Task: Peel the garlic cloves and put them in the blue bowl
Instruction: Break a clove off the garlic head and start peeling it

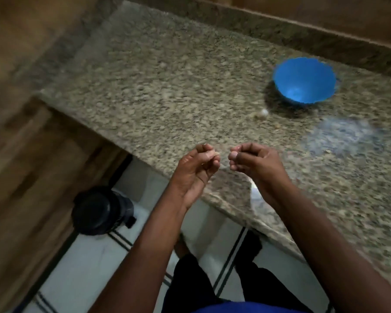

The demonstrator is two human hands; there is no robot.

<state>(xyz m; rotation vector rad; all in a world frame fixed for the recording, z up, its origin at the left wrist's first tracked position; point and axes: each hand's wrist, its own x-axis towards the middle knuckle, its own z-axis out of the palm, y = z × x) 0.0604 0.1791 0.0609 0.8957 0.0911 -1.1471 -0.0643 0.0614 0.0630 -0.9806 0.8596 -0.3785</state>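
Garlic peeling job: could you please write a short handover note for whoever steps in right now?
Left hand: fingers curled, a pale scrap pinched at the fingertips; the blur hides whether it is skin or clove.
Right hand: fingers curled, contents hidden.
Both hands are held above the granite counter edge, close together but apart.
Blue bowl: upright at the far right of the counter, no cloves visible inside.
One pale garlic clove lies on the counter just in front of the bowl.
Done: nothing in the bowl.
Left: finish peeling, drop cloves in.

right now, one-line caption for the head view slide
Both hands, left hand and right hand, curled over the counter edge, blue bowl and garlic clove beyond.
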